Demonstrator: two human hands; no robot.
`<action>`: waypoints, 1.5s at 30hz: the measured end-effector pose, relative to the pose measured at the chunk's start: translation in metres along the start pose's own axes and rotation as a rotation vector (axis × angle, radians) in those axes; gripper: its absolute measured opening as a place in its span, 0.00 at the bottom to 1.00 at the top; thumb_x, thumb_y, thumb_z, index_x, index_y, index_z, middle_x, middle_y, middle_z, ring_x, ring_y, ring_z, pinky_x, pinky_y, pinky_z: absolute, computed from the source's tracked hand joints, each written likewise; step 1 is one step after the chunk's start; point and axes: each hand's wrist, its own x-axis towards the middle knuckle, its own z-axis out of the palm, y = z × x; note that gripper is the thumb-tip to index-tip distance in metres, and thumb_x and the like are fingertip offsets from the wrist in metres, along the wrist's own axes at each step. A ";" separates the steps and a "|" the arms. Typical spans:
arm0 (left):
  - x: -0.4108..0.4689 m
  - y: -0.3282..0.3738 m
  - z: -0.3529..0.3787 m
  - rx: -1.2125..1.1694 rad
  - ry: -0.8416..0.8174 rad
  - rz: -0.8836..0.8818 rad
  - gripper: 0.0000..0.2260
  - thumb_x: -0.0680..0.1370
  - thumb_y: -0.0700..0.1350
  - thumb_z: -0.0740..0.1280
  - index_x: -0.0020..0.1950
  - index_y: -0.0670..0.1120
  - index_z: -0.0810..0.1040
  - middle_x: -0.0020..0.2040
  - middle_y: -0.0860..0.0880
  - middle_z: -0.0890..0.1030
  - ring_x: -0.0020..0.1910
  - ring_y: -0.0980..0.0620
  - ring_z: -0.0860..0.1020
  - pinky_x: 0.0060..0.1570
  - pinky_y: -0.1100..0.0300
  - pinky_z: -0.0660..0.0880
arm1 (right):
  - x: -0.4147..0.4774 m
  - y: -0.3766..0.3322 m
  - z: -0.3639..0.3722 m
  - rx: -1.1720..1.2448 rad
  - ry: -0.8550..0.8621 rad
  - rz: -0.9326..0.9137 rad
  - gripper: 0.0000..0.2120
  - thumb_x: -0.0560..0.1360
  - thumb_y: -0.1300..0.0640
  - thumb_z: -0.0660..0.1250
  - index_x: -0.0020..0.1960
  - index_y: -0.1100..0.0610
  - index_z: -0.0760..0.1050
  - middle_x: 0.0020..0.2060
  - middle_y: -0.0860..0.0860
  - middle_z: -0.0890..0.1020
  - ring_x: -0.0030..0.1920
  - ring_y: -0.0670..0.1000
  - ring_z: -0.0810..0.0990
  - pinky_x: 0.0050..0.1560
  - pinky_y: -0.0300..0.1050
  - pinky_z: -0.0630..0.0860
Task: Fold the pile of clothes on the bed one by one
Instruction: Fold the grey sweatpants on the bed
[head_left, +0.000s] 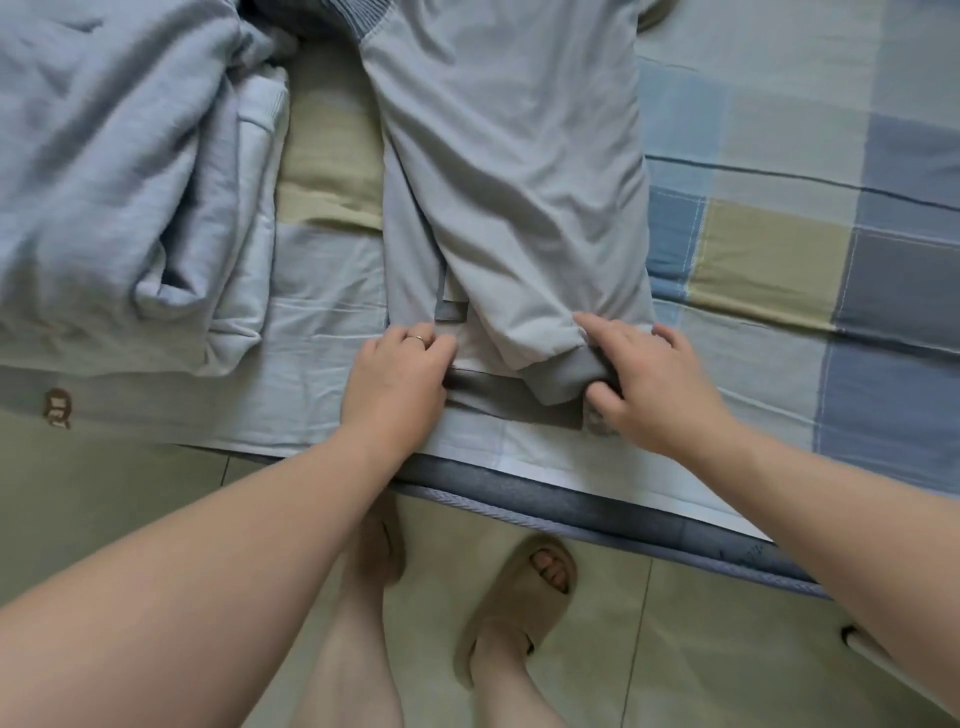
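Grey sweatshirt (509, 171) flat on the bed (779, 249), both hands at its near end

It lies lengthwise on the checked sheet with its sleeves laid inward. The left hand (400, 374) curls its fingers onto the dark hem (498, 397), and the right hand (654, 384) pinches the sleeve cuff (566, 374) between thumb and fingers. The likely slip: lifting the hem may drag that loose sleeve askew, or the near edge may slide off the mattress. The unfolded pile (104, 182) sits just left. No basket or box shows.
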 end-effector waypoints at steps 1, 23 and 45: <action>0.001 -0.004 -0.004 0.011 -0.033 0.014 0.10 0.74 0.41 0.66 0.55 0.45 0.76 0.54 0.45 0.77 0.55 0.40 0.74 0.48 0.49 0.67 | -0.001 -0.003 -0.004 0.019 0.018 -0.018 0.32 0.73 0.53 0.62 0.77 0.47 0.62 0.67 0.49 0.78 0.66 0.52 0.75 0.70 0.55 0.63; 0.001 0.060 -0.052 -0.734 0.188 -0.134 0.17 0.67 0.30 0.62 0.51 0.46 0.72 0.51 0.46 0.74 0.47 0.41 0.74 0.46 0.48 0.72 | -0.021 -0.019 -0.044 0.125 0.131 -0.064 0.05 0.75 0.63 0.69 0.50 0.57 0.76 0.43 0.50 0.76 0.44 0.59 0.76 0.44 0.56 0.75; 0.039 -0.026 -0.021 -0.097 0.063 0.027 0.26 0.82 0.58 0.58 0.80 0.56 0.59 0.83 0.47 0.53 0.81 0.44 0.50 0.77 0.43 0.48 | 0.054 -0.062 0.007 -0.110 0.118 0.029 0.30 0.81 0.43 0.58 0.81 0.45 0.56 0.82 0.53 0.52 0.81 0.59 0.49 0.77 0.61 0.51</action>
